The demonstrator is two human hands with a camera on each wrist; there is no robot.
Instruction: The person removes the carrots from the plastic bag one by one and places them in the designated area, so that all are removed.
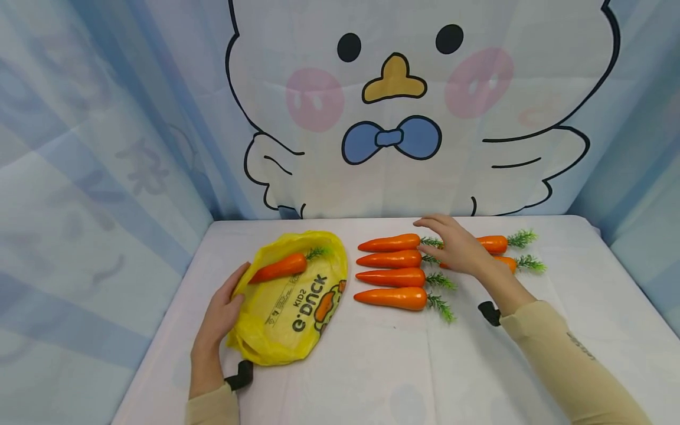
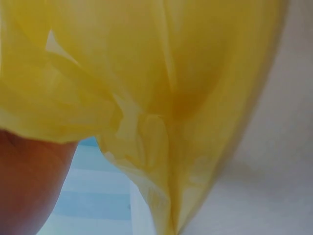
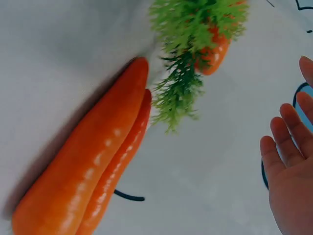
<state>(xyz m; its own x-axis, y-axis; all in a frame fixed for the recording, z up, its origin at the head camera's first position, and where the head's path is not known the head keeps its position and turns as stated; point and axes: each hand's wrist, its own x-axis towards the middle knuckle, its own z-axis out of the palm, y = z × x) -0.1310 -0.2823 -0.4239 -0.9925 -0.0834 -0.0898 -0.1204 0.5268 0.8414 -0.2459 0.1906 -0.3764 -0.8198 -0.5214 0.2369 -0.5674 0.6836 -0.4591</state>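
My left hand [image 1: 224, 307] grips the left edge of a yellow plastic bag [image 1: 281, 342] printed "G.DUCK KIDS", thumb on the near side. A toy carrot [image 1: 281, 268] with a green top lies inside the bag's opening. The bag's thin folds [image 2: 161, 73] fill most of the left wrist view. My right hand [image 1: 458, 247] is held over the leafy ends of a column of toy carrots [image 1: 390, 277], its fingers spread and nothing in them. In the right wrist view its straight fingers [image 3: 288, 132] stand apart from the orange carrots [image 3: 83, 156].
Two more carrots lie to the right, partly behind my right hand and forearm; one shows its orange end [image 1: 494, 244]. A white cloth covers the table [image 1: 361, 378]. Behind it hangs a curtain [image 1: 393, 189] with a cartoon duck, and blue curtains [image 1: 95, 195] flank the sides.
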